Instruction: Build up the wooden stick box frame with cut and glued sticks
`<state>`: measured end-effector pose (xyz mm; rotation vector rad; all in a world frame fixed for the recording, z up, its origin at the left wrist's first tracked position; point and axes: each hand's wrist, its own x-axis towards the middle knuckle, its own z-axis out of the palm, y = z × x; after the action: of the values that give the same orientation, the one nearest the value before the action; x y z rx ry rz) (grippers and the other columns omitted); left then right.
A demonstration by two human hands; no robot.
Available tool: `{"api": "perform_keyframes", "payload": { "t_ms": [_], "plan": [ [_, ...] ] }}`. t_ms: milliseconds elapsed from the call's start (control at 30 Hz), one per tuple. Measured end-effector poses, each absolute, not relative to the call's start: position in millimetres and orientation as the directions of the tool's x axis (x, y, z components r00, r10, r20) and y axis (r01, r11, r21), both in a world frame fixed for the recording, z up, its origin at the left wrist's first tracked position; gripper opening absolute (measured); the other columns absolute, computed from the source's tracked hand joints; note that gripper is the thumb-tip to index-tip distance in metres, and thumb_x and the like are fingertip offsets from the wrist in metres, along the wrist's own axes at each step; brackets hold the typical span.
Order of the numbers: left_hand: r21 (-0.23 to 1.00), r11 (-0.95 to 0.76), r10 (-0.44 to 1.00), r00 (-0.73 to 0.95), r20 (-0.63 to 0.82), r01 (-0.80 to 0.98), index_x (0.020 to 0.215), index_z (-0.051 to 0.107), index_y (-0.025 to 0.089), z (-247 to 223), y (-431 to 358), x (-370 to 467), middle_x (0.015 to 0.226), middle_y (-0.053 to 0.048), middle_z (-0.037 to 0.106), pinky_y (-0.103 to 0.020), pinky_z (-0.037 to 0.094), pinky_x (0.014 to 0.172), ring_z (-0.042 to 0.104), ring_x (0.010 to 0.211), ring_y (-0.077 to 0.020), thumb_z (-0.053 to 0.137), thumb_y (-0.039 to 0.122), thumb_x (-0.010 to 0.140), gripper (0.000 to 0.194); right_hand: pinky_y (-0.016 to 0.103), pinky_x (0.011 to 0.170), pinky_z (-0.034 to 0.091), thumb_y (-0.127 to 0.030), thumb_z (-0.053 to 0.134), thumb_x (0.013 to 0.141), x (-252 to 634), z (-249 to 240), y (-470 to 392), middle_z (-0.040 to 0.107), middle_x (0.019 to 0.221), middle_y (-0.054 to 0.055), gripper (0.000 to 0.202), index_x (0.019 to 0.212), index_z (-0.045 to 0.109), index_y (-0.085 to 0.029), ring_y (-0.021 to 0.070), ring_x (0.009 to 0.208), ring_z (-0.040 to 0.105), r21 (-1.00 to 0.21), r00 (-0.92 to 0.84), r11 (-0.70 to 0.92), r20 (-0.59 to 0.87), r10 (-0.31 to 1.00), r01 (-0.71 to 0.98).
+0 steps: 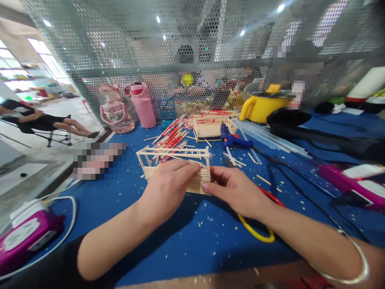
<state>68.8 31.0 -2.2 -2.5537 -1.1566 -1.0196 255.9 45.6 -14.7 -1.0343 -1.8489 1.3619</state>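
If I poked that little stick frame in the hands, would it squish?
The stick frame would probably feel light, because it's thin sticks with open gaps. Its skinny top rails might snap if pushed hard. The slatted side looks stiffer, since its sticks sit packed together.

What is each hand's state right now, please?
Left hand: fingers bent at the frame; its thumb is hidden, so whether its grip is closed cannot be told.
Right hand: closed, holding the frame's near right corner.
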Motion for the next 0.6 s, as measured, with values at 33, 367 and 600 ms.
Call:
{"api": "perform_keyframes", "payload": {
  "t_ms": [33,367,600],
  "plan": [
    [0.122,-0.689,0.602,0.47,0.646,0.714,0.095,0.065,0.014,-2.3,30.4,69.3,0.085,-0.006,0.071,-0.027,0.052,0.065,0.065,0.073,-0.015,0.044,0.014,0.091,0.021,0.032,0.077,0.049,-0.033,0.064,0.079,255.7,-14.5,45.8,0.069,0.086,0.001,0.028,0.106,0.066,-0.024,0.0178,0.078,0.06,-0.963,-0.514,0.162,0.029,0.857,0.216],
    [0.444,-0.427,0.623,-0.099,0.776,0.788,0.104,0.059,0.018,3.9,7.6,18.1,0.096,-0.006,0.065,-0.031,0.048,0.083,0.06,0.09,-0.0171,0.05,0.025,0.089,0.019,0.023,0.052,0.038,-0.034,0.063,0.08,261.4,-8.0,57.7,0.068,0.092,0.002,0.035,0.112,0.06,-0.022,0.0109,0.061,0.048,-0.991,-0.503,0.005,-0.064,0.862,0.135],
    [0.985,0.092,0.973,-0.222,-0.057,0.149,0.087,0.063,0.013,-11.0,21.9,-13.4,0.073,-0.001,0.055,-0.024,0.042,0.056,0.05,0.063,-0.0125,0.053,0.044,0.08,0.034,0.025,0.052,0.039,-0.038,0.059,0.082,261.9,-11.1,59.5,0.062,0.079,0.003,0.034,0.11,0.059,-0.019,0.0115,0.058,0.043,-0.962,-0.446,0.031,-0.096,0.89,0.27]
  ]
}}
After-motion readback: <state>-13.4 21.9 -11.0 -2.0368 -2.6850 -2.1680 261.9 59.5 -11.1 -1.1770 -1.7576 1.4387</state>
